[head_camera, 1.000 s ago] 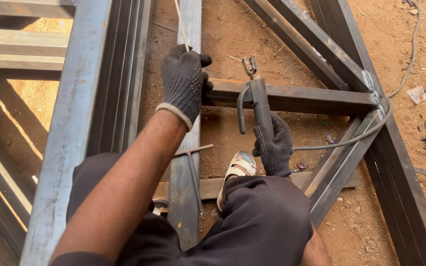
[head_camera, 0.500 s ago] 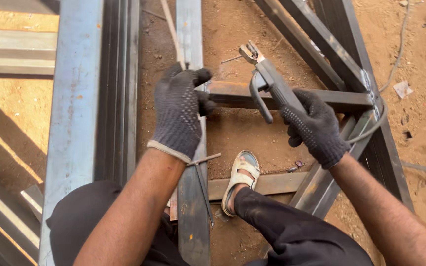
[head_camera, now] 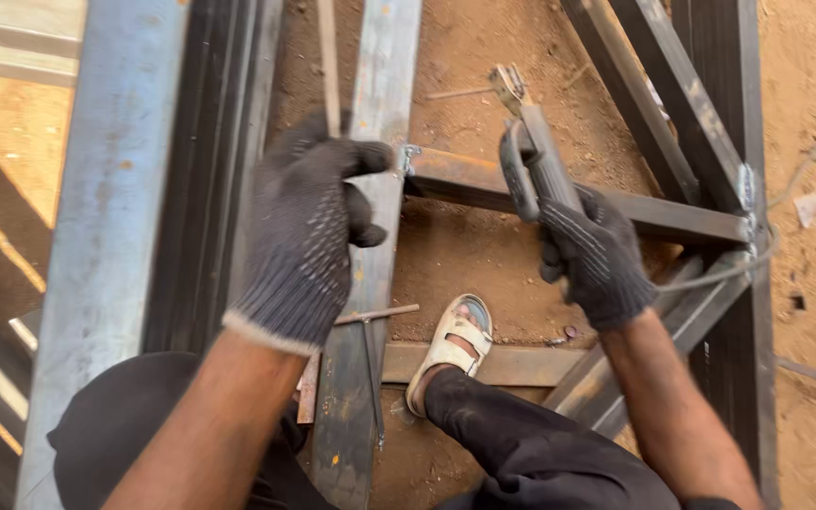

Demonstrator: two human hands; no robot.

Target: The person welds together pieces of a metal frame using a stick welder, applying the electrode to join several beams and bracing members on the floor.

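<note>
Raised since before, both gloved hands grip: left (head_camera: pixel 309 227) steel bar (head_camera: pixel 370 236), right (head_camera: pixel 592 250) electrode holder (head_camera: pixel 531 156), over sandy ground (head_camera: pixel 465 255).

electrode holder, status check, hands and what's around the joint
Right hand gripping electrode holder, rod tip above cross bar. Left hand braced on upright steel bar. Sandaled foot below the joint.

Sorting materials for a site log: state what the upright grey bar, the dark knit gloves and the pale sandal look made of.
Upright grey bar: apparently bare steel, dull with rust specks. Dark knit gloves, left hand and right hand: seemingly woven fabric, ribbed cuff, pale dots. Pale sandal: probably rubber or plastic, smooth moulded straps.
</note>
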